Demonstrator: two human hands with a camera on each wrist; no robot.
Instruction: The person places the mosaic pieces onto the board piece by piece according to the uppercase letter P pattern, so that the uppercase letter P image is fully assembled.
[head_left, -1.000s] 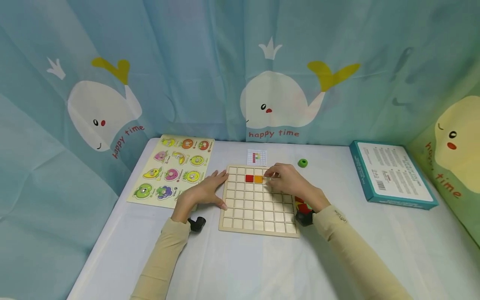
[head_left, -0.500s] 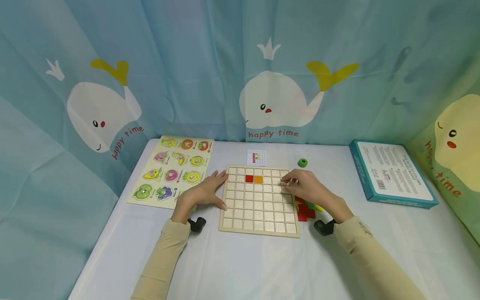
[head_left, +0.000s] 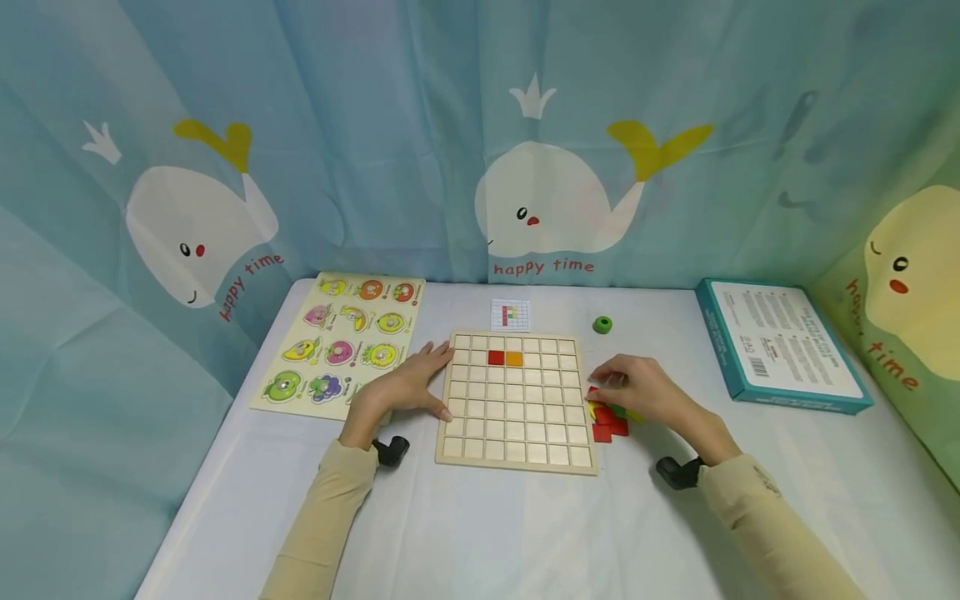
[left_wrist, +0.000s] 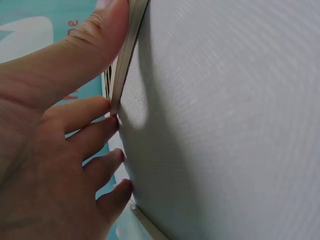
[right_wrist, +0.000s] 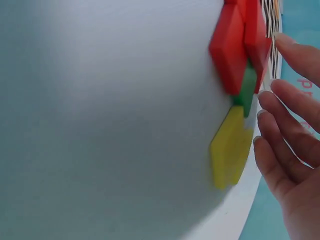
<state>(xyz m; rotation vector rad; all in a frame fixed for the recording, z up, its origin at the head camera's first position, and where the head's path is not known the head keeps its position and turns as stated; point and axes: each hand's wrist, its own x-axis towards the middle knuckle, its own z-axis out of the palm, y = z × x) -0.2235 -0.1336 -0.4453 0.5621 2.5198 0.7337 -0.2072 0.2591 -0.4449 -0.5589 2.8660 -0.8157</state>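
Note:
A wooden grid board [head_left: 517,432] lies mid-table, with a red tile [head_left: 496,357] and an orange tile [head_left: 514,359] side by side in its second row. My left hand [head_left: 405,387] rests against the board's left edge, thumb and fingers spread; the left wrist view shows the thumb [left_wrist: 95,42] against the rim. Off the board's right side lies a loose pile of square tiles [head_left: 602,433], red, green and yellow. Over that pile hovers my right hand [head_left: 645,390], fingers loosely bent and holding nothing visible. In the right wrist view, a yellow tile [right_wrist: 231,150] lies near its fingertips.
Behind the board lies a small pattern card [head_left: 511,315], with a green bead [head_left: 602,325] to its right. A fruit puzzle board [head_left: 360,343] lies left, close to my left hand. At the far right is a teal box [head_left: 787,342]. A curtain [head_left: 405,167] hangs behind the table.
My right hand has moved from above the board's upper middle, rightward past its edge, to the tile pile, uncovering the board's right columns. My left hand stays at the left edge.

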